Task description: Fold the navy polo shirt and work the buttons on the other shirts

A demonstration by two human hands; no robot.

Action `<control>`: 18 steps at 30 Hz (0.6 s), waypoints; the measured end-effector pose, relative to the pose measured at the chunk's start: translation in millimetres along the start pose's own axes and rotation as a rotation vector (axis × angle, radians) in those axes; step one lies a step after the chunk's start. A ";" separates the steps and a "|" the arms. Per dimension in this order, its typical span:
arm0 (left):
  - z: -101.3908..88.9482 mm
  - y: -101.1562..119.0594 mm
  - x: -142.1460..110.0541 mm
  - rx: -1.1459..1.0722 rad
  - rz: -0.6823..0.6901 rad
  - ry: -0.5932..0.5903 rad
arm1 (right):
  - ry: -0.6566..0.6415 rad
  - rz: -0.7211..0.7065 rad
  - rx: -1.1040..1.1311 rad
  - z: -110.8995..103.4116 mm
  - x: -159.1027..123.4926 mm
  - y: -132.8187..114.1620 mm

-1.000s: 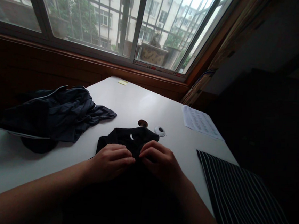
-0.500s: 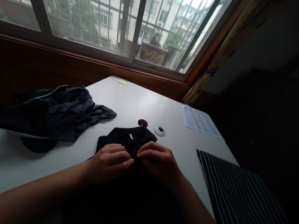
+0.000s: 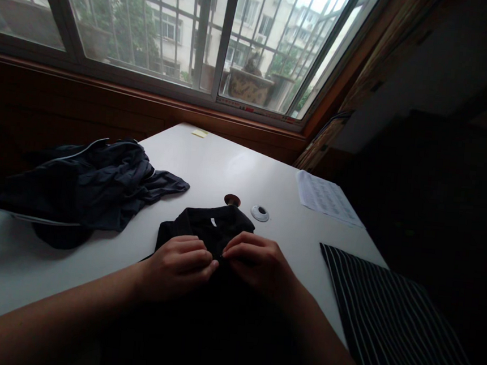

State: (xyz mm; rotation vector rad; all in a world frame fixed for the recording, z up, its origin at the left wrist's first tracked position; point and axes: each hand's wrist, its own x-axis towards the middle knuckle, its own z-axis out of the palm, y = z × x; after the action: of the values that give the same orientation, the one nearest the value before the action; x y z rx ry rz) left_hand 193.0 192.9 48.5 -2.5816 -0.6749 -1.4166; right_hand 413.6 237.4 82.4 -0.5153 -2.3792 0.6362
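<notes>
A black collared shirt (image 3: 214,327) lies spread on the white table, its collar (image 3: 198,215) at the far end with a small white label inside. My left hand (image 3: 183,265) is closed on the shirt front just below the collar opening, thumb and fingers pinched. Close beside it, my right hand (image 3: 259,263) pinches the dark cloth from the other side. The fingertips of both hands almost meet at the neck opening. Any button between them is too dark and small to make out.
A crumpled dark garment with white piping (image 3: 111,185) lies on the left. A striped dark cloth (image 3: 389,314) covers the right edge. Beyond the collar are a round table hole (image 3: 232,200) and its white cover (image 3: 260,213). Printed sheets (image 3: 327,198) and a yellow note (image 3: 199,134) lie farther back.
Both hands stay almost in the same place at the neck opening, with only tiny finger movement. The shirt and the things around it have not visibly moved.
</notes>
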 end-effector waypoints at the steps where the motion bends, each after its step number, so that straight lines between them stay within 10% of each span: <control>1: 0.9 -0.8 -1.1 -0.013 -0.009 -0.010 | -0.024 -0.002 -0.057 -0.6 -0.6 -1.0; 18: 1.5 -2.5 -9.9 -0.153 -0.209 0.040 | 0.039 0.083 -0.014 -2.1 2.9 -8.5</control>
State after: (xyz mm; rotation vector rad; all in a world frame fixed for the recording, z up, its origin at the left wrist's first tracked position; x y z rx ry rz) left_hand 188.5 192.4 39.3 -2.6533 -0.8866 -1.6372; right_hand 411.1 232.7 89.8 -0.6292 -2.3376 0.6406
